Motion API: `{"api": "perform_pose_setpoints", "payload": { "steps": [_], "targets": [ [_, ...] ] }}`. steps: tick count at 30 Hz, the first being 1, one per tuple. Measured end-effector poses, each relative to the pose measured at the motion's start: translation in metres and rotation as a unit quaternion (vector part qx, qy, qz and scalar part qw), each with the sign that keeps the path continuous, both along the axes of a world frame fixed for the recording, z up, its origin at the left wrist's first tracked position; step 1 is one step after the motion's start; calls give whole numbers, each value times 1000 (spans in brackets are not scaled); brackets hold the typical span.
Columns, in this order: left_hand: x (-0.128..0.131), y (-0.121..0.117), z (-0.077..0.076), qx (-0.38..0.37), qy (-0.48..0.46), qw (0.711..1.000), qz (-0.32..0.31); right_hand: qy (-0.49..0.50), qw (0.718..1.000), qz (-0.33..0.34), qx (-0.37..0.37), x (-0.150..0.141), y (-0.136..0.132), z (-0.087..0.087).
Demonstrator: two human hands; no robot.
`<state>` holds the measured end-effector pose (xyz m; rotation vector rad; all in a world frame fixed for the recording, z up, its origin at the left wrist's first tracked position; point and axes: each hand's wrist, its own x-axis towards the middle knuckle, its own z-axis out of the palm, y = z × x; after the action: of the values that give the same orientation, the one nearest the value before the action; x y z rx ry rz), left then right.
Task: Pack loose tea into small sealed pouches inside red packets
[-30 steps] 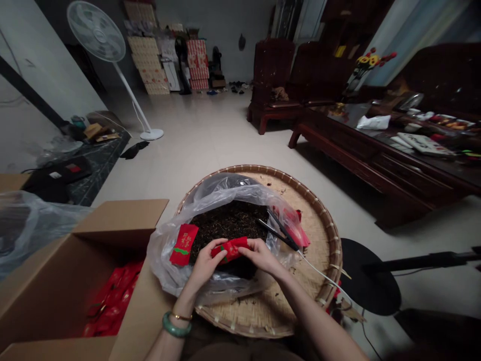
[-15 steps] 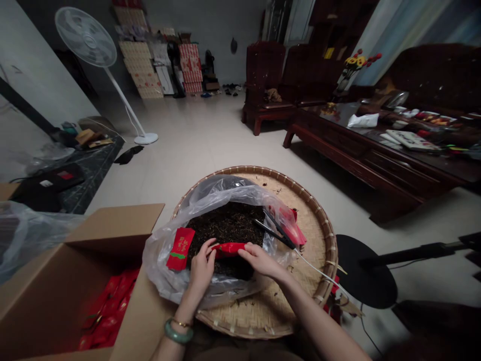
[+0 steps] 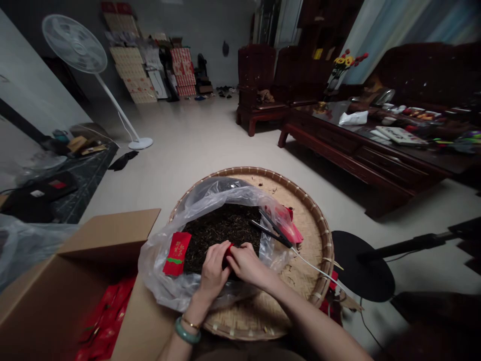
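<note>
My left hand (image 3: 213, 268) and my right hand (image 3: 245, 261) are pressed together over a small red packet (image 3: 227, 249), with only a sliver of it showing between the fingers. They hover above dark loose tea leaves (image 3: 221, 230) in a clear plastic bag (image 3: 210, 195) that lies on a round woven bamboo tray (image 3: 300, 200). A second red packet (image 3: 177, 253) leans on the bag's left edge. A black tool with a white cord (image 3: 272, 231) lies across the bag's right side.
An open cardboard box (image 3: 75, 260) with several red packets (image 3: 103, 326) stands at my left. A black round stand base (image 3: 363, 265) is at the right. A long dark wooden table (image 3: 361, 150) and a standing fan (image 3: 75, 45) are farther off.
My hands have drawn closer together, and the red packet, stretched out between them before, is now almost hidden in my fingers. The view has shifted slightly.
</note>
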<state>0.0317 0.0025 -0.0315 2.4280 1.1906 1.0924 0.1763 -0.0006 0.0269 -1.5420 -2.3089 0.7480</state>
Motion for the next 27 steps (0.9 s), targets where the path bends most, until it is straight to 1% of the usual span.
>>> {"api": "perform_pose_setpoints", "payload": {
  "steps": [2, 3, 5, 6, 7, 8, 10, 11, 13, 15, 17, 20, 23, 27],
  "targets": [
    [-2, 2, 1, -20, -14, 1000, 5, 75, 997, 9, -20, 7, 4, 1],
    [-4, 3, 2, -30, -23, 999, 14, 124, 992, -1, -26, 12, 7, 1],
    [-5, 6, 5, -49, -41, 997, 37, 205, 977, -53, -9, 24, 14, -1],
    [-6, 7, 6, -57, -48, 996, 47, 217, 972, -84, 15, 30, 18, -4],
    [-6, 8, 6, -64, -53, 995, 55, 202, 973, -101, 45, 36, 22, -7],
    [-6, 9, 7, -70, -56, 994, 60, 164, 979, -95, 71, 40, 24, -11],
    [-6, 10, 7, -71, -62, 994, 62, 46, 993, -49, 92, 44, 28, -19],
    [-6, 10, 7, -66, -64, 994, 60, -16, 995, -30, 91, 43, 29, -23],
    [-7, 10, 8, -46, -61, 996, 51, -118, 989, -12, 86, 37, 30, -28],
    [-9, 10, 10, -19, -46, 998, 34, -177, 980, -18, 87, 28, 32, -29],
    [-12, 10, 12, -1, -22, 1000, 18, -206, 973, -31, 95, 22, 36, -29],
    [-16, 11, 15, -4, 7, 1000, 14, -224, 968, -39, 105, 20, 41, -30],
    [-19, 11, 20, -17, 10, 1000, 14, -220, 968, -39, 113, 24, 43, -33],
    [-21, 13, 32, -28, 2, 1000, 14, -201, 972, -50, 109, 28, 42, -37]
  ]
}}
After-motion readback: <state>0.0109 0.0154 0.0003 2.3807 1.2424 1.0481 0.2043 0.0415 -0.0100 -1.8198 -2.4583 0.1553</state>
